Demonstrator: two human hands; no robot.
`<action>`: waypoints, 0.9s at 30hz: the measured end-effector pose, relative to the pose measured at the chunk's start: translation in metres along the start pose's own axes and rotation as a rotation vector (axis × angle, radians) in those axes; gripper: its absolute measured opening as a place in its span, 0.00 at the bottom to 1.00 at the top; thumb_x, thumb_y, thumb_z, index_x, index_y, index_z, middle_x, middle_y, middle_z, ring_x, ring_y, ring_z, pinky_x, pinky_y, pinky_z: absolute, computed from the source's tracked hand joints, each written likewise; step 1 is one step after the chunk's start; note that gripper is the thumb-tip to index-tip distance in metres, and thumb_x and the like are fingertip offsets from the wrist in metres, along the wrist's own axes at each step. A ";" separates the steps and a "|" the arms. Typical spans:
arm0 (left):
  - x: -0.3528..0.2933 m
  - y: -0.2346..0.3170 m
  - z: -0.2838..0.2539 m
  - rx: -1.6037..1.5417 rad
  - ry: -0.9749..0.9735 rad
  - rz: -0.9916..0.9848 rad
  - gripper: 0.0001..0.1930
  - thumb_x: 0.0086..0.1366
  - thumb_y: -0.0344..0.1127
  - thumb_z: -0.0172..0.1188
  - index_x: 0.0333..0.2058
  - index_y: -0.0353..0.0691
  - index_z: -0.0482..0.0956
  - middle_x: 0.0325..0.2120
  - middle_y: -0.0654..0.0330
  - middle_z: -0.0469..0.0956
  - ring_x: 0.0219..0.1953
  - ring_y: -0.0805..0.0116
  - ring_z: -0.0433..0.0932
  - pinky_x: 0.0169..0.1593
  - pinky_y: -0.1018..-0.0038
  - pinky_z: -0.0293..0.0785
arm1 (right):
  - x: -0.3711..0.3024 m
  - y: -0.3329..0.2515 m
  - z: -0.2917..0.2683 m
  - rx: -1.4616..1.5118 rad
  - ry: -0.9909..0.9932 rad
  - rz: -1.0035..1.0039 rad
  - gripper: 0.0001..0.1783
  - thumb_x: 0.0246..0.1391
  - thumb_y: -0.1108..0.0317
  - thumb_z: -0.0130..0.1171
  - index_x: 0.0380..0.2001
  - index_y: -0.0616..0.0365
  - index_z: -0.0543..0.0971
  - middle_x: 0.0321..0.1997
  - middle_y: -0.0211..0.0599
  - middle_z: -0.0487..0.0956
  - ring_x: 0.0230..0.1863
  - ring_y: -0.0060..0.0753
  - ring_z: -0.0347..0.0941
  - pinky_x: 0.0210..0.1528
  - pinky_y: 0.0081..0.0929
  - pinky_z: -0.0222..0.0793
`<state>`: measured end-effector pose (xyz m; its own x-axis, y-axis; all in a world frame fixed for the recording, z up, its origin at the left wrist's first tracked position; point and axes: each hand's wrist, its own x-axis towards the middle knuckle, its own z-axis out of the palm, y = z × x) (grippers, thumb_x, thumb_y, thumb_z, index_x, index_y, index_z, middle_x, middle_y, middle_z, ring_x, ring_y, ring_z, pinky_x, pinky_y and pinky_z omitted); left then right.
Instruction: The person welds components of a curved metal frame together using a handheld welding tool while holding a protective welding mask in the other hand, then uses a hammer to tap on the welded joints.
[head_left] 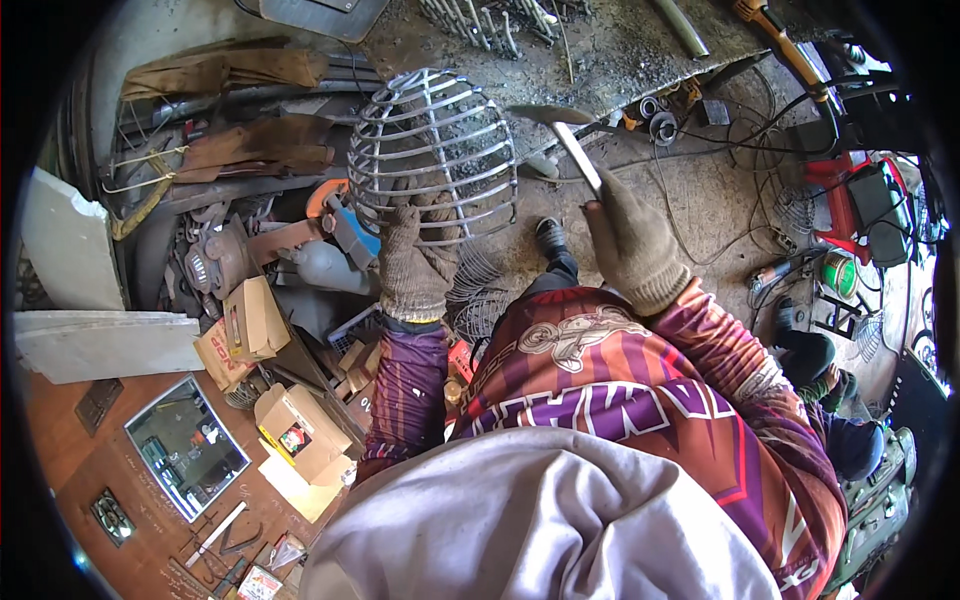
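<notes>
A domed metal wire cage (434,130), made of curved ribs crossed by hoops, is held up left of centre, above the floor. My left hand (415,265), in a knitted work glove, is closed round its lower wires; some fingers show through the bars. My right hand (635,245), gloved too, grips the pale handle of a hammer (575,155) with a narrow, elongated head. The hammer head is just right of the cage's upper side; I cannot tell whether they touch.
A grimy worktable (600,50) at the top bears several upright rods and a pipe (682,28). Cables (690,235) snake over the floor. Cardboard boxes (300,420) and scrap lie left. Another person (850,445) crouches at the right, near a green-rimmed tin (838,275).
</notes>
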<state>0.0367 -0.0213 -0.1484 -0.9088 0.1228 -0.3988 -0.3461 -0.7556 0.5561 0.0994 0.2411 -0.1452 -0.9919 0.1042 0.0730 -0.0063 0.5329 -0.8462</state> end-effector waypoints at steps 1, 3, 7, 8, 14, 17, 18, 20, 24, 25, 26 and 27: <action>0.000 0.000 -0.002 0.009 -0.018 -0.027 0.18 0.64 0.29 0.56 0.53 0.42 0.70 0.46 0.55 0.78 0.47 0.62 0.79 0.44 0.65 0.83 | -0.003 -0.001 -0.001 -0.001 -0.002 0.001 0.24 0.55 0.68 0.52 0.56 0.58 0.67 0.28 0.50 0.77 0.30 0.55 0.75 0.31 0.44 0.70; -0.001 0.000 -0.004 0.017 -0.034 -0.055 0.18 0.64 0.29 0.55 0.53 0.42 0.70 0.46 0.54 0.78 0.47 0.61 0.79 0.45 0.64 0.82 | -0.006 -0.001 -0.001 0.057 0.017 -0.063 0.25 0.56 0.67 0.53 0.57 0.57 0.66 0.28 0.50 0.77 0.30 0.55 0.75 0.31 0.44 0.70; 0.001 0.000 -0.004 0.011 -0.033 -0.026 0.20 0.63 0.29 0.56 0.54 0.42 0.70 0.50 0.54 0.76 0.49 0.61 0.77 0.48 0.65 0.81 | -0.001 0.003 0.007 -0.036 -0.088 0.042 0.26 0.57 0.67 0.52 0.59 0.57 0.65 0.29 0.50 0.77 0.31 0.54 0.76 0.32 0.44 0.70; 0.000 0.001 -0.004 0.032 -0.044 -0.030 0.22 0.62 0.29 0.58 0.56 0.42 0.69 0.52 0.53 0.74 0.51 0.61 0.76 0.49 0.65 0.79 | -0.004 0.003 0.004 0.008 -0.059 0.037 0.26 0.57 0.66 0.51 0.59 0.57 0.64 0.30 0.52 0.77 0.32 0.55 0.76 0.32 0.45 0.70; 0.003 0.002 -0.011 -0.016 -0.058 -0.038 0.22 0.63 0.28 0.56 0.56 0.42 0.69 0.53 0.53 0.73 0.52 0.61 0.75 0.49 0.65 0.80 | -0.003 0.007 0.012 0.028 -0.018 -0.022 0.25 0.56 0.66 0.51 0.57 0.59 0.66 0.31 0.52 0.78 0.30 0.55 0.76 0.32 0.44 0.71; 0.001 0.001 -0.002 0.019 0.008 -0.023 0.22 0.62 0.28 0.56 0.56 0.42 0.69 0.52 0.53 0.74 0.52 0.60 0.76 0.50 0.65 0.80 | -0.003 0.002 0.008 -0.014 -0.030 0.015 0.24 0.56 0.67 0.51 0.57 0.59 0.66 0.31 0.51 0.78 0.31 0.55 0.76 0.32 0.44 0.71; 0.002 0.001 -0.006 0.017 -0.022 -0.021 0.21 0.62 0.27 0.57 0.55 0.40 0.69 0.52 0.52 0.74 0.51 0.60 0.76 0.51 0.64 0.79 | -0.004 0.000 0.006 0.037 -0.006 0.000 0.25 0.56 0.66 0.52 0.56 0.59 0.66 0.32 0.50 0.78 0.32 0.54 0.76 0.33 0.44 0.71; 0.003 0.000 -0.014 -0.009 -0.013 -0.013 0.21 0.62 0.26 0.57 0.54 0.40 0.70 0.52 0.52 0.74 0.51 0.60 0.76 0.51 0.64 0.79 | -0.002 0.000 0.007 0.063 -0.008 0.017 0.24 0.56 0.64 0.52 0.56 0.59 0.66 0.33 0.51 0.78 0.34 0.54 0.76 0.36 0.44 0.71; 0.005 0.002 -0.026 -0.070 0.009 -0.037 0.19 0.61 0.25 0.56 0.53 0.39 0.70 0.50 0.52 0.75 0.51 0.60 0.76 0.52 0.63 0.78 | 0.001 0.007 0.012 0.062 -0.030 0.068 0.22 0.55 0.68 0.53 0.53 0.60 0.68 0.32 0.52 0.77 0.34 0.58 0.75 0.35 0.44 0.71; 0.005 0.002 -0.030 -0.064 0.014 -0.032 0.19 0.61 0.25 0.56 0.53 0.39 0.70 0.50 0.52 0.75 0.51 0.60 0.76 0.52 0.63 0.78 | -0.002 0.010 0.011 0.070 -0.033 0.067 0.22 0.55 0.68 0.53 0.53 0.60 0.68 0.32 0.52 0.77 0.34 0.58 0.75 0.35 0.44 0.71; 0.007 0.002 -0.036 -0.074 -0.011 -0.018 0.19 0.61 0.25 0.56 0.52 0.39 0.71 0.50 0.52 0.76 0.50 0.60 0.77 0.52 0.63 0.78 | -0.003 0.013 0.009 0.121 0.000 0.080 0.21 0.55 0.67 0.53 0.52 0.60 0.69 0.32 0.52 0.77 0.34 0.57 0.75 0.35 0.44 0.70; 0.007 0.002 -0.041 -0.084 -0.036 -0.004 0.19 0.61 0.24 0.56 0.52 0.38 0.71 0.49 0.53 0.76 0.50 0.60 0.77 0.52 0.62 0.78 | -0.004 0.014 0.008 0.172 0.032 0.093 0.20 0.55 0.67 0.54 0.51 0.60 0.70 0.32 0.52 0.77 0.34 0.57 0.75 0.35 0.43 0.70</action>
<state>0.0390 -0.0489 -0.1801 -0.9157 0.1477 -0.3738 -0.3305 -0.8059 0.4911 0.1023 0.2415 -0.1615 -0.9847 0.1744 0.0050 0.0606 0.3689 -0.9275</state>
